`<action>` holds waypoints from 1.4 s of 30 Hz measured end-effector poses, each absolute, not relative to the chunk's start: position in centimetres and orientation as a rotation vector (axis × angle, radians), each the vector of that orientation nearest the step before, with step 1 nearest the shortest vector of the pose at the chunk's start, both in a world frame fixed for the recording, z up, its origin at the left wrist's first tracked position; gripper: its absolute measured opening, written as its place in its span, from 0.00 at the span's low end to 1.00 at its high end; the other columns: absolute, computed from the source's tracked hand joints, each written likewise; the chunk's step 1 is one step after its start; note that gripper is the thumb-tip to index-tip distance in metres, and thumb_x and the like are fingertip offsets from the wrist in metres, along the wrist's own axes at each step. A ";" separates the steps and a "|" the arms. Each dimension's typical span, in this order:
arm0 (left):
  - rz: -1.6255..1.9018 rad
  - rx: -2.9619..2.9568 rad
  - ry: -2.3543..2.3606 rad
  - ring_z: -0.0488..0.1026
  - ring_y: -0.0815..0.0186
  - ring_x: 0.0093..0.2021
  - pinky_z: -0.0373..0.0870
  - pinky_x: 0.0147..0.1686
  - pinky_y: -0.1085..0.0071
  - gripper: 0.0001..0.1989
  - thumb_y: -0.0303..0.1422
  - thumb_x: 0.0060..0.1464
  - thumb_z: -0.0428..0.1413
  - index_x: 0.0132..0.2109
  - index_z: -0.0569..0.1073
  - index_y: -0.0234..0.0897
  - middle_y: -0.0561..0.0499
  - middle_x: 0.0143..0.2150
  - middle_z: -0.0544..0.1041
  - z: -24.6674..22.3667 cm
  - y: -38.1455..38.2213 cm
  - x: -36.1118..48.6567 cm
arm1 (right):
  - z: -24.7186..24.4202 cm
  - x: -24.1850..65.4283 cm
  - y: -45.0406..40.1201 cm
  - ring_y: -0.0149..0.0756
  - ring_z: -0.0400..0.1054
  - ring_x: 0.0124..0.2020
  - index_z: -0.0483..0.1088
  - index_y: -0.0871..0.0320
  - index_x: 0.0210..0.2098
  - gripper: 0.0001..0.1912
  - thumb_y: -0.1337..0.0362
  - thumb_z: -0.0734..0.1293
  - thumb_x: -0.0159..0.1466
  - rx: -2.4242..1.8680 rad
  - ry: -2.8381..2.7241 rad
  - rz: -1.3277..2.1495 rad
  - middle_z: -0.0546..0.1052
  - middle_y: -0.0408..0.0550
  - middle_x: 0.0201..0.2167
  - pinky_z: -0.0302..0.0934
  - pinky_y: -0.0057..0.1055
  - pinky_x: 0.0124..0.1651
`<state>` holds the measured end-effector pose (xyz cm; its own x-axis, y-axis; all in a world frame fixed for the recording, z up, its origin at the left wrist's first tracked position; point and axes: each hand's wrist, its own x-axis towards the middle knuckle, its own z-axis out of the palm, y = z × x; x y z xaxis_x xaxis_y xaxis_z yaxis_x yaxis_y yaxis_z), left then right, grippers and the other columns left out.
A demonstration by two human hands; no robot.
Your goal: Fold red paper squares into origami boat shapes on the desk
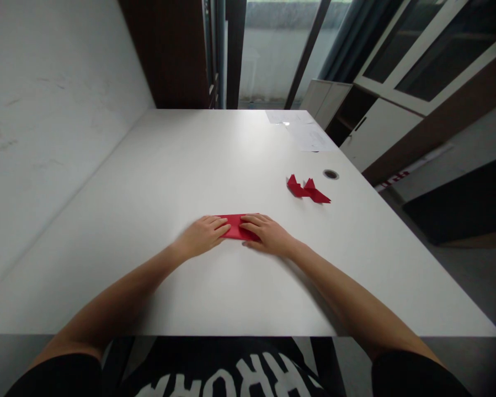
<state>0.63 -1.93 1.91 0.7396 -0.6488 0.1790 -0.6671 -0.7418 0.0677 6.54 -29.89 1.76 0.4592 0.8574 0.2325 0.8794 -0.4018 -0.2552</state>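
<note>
Red origami paper (236,226) is lying folded into a flat, narrow strip on a white table (148,182), roughly midway across the table and in front of the person working there; the strip's long side is running crosswise, and both bare forearms are reaching forward to it; the left hand (202,236) is resting open on the strip's left end, its fingers stretched out toward the right; the right hand (268,234) is lying open across the strip's right end, its fingers pointing left; neither hand is clenched or pinching, so the paper is being held down flat rather than grasped; two folded red paper shapes (308,189) with pointed tips are sitting together farther up the table on the right, touching each other and well apart from both hands; a round grommet hole (331,174) is showing just beyond them; white paper sheets (309,132) are lying near the far right corner; a white wall (57,121) is rising along the table's left side; a tall window (272,55) is glowing beyond the far edge; white cabinets (378,132) are standing to the right; a black T-shirt (227,369) with white lettering is showing below the near edge.
</note>
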 end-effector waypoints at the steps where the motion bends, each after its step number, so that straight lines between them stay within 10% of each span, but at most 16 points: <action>1: 0.225 2.800 -1.078 0.71 0.55 0.61 0.66 0.61 0.56 0.18 0.31 0.65 0.53 0.60 0.72 0.40 0.42 0.61 0.75 2.0 -1.8 0.7 | 1.9 6.4 -29.8 0.53 0.64 0.64 0.71 0.55 0.60 0.25 0.52 0.68 0.68 -2.376 -1.472 -0.098 0.71 0.57 0.64 0.59 0.52 0.66; 10: 0.066 2.543 -0.766 0.76 0.59 0.57 0.70 0.58 0.63 0.22 0.26 0.58 0.53 0.58 0.76 0.44 0.50 0.58 0.79 2.1 0.3 1.3 | 1.3 7.0 -29.7 0.47 0.70 0.60 0.75 0.53 0.55 0.16 0.64 0.62 0.71 -2.300 -1.366 -0.093 0.77 0.52 0.58 0.62 0.46 0.63; 18: 0.017 1.786 -0.020 0.80 0.59 0.36 0.76 0.39 0.65 0.20 0.46 0.59 0.58 0.45 0.82 0.33 0.45 0.37 0.84 0.3 0.1 2.6 | 1.8 8.0 -30.4 0.35 0.68 0.28 0.76 0.55 0.35 0.16 0.51 0.63 0.70 -2.007 -0.615 0.004 0.77 0.43 0.26 0.60 0.31 0.33; 42: -0.165 1.620 0.059 0.76 0.64 0.30 0.71 0.30 0.69 0.16 0.44 0.52 0.64 0.39 0.77 0.35 0.48 0.34 0.81 1.0 -1.6 3.5 | 3.7 7.8 -27.9 0.35 0.67 0.29 0.77 0.53 0.38 0.11 0.56 0.64 0.69 -2.210 -0.958 0.122 0.78 0.45 0.30 0.58 0.32 0.36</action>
